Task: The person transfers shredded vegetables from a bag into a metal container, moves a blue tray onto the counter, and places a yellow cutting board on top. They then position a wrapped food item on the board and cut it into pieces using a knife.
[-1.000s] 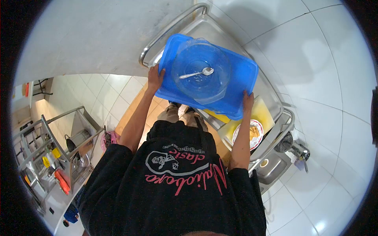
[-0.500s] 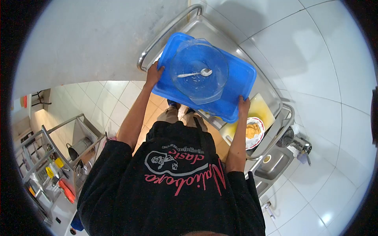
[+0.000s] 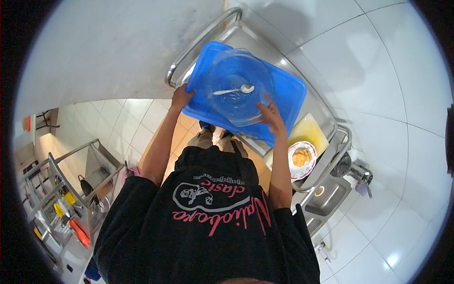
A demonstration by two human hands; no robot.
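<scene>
My left hand (image 3: pixel 181 97) grips the left edge of a blue tray (image 3: pixel 289 97). On the tray stands a clear glass bowl (image 3: pixel 231 71), with a metal spoon (image 3: pixel 246 88) lying inside it. My right hand (image 3: pixel 272 116) is at the bowl's lower right rim, its fingers bent over the glass; how firmly it grips is hard to see. Right of the tray, a plate with a red-patterned rim (image 3: pixel 309 147) holds orange-yellow food (image 3: pixel 301 157). The plate overlaps a yellowish cutting board (image 3: pixel 313 130).
A steel counter with a tubular rail (image 3: pixel 198 40) runs behind the tray. A sink (image 3: pixel 326 196) lies at the right, near a dark appliance (image 3: pixel 362 176). At the lower left stands a metal rack (image 3: pixel 56 163) with utensils and a pot.
My right hand has left the tray's right edge and moved left to the bowl's rim. The left hand still holds the tray, which has barely moved.
</scene>
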